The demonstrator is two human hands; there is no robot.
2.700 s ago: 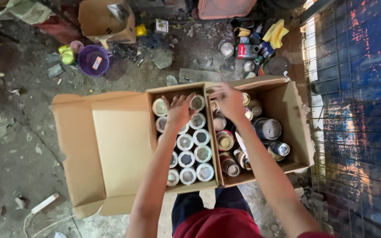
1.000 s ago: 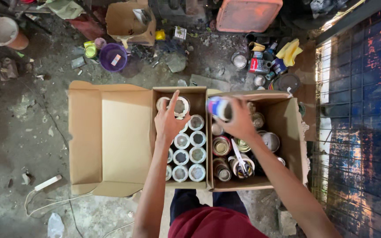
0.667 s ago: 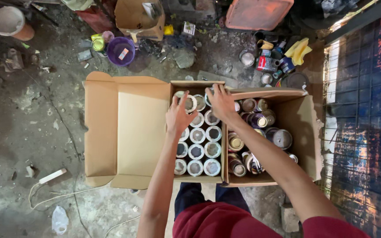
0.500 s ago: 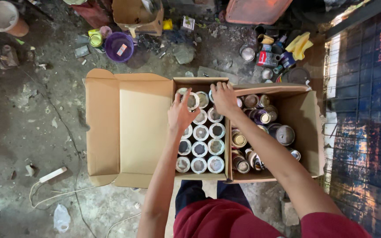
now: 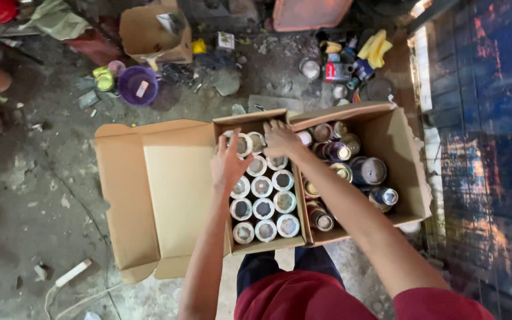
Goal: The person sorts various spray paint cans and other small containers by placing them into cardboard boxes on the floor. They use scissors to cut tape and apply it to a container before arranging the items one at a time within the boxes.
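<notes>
Two open cardboard boxes stand side by side on a littered concrete floor: the left box (image 5: 179, 195), flaps spread wide, and the right box (image 5: 395, 154), holding jumbled cans. Roughly a dozen upright spray cans (image 5: 263, 204) pack the left box's right half in rows, tops up; likely light, rigid, smooth metal, best taken around the cylinder body. Left hand (image 5: 229, 165), forearm reaching forward, rests fingers spread atop cans near the box's far edge, grasping nothing visibly. Right hand (image 5: 281, 139) curls over a can at the far right corner; closure cannot be told.
</notes>
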